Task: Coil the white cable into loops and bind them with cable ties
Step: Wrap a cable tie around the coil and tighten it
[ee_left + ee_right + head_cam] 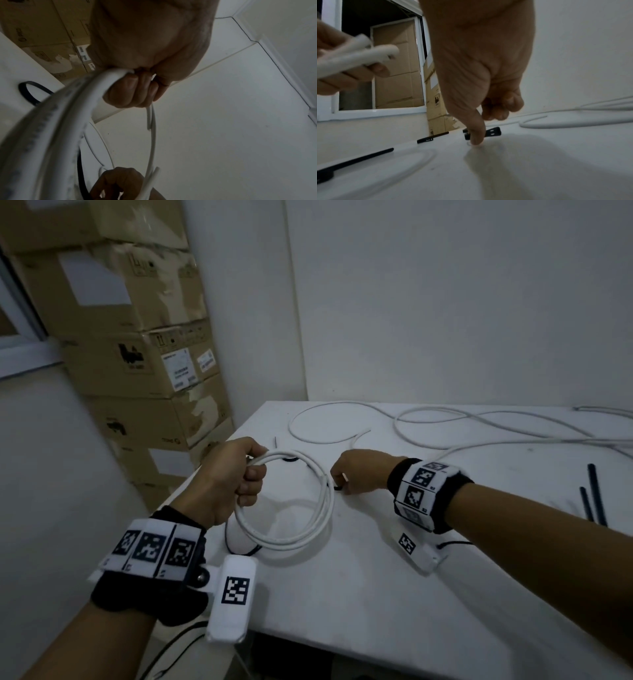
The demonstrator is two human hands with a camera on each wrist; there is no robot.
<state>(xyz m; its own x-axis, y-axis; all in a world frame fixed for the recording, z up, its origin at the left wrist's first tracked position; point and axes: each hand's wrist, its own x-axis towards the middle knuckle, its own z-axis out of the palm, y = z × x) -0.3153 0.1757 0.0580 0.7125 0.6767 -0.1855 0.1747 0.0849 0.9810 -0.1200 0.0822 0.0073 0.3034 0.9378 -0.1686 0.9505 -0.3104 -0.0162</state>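
Near the table's point(376, 559) left edge, the left hand point(236, 474) clamps the coiled white cable point(322, 508) to keep its loops together; the right hand point(356, 474), fingers curled, seemingly pinches a black cable tie point(493, 133).

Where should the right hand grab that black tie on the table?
Pinch the tie at its free end beyond the right hand's fingertip, coming from above. It lies flat on the table, so probably lift one end first.
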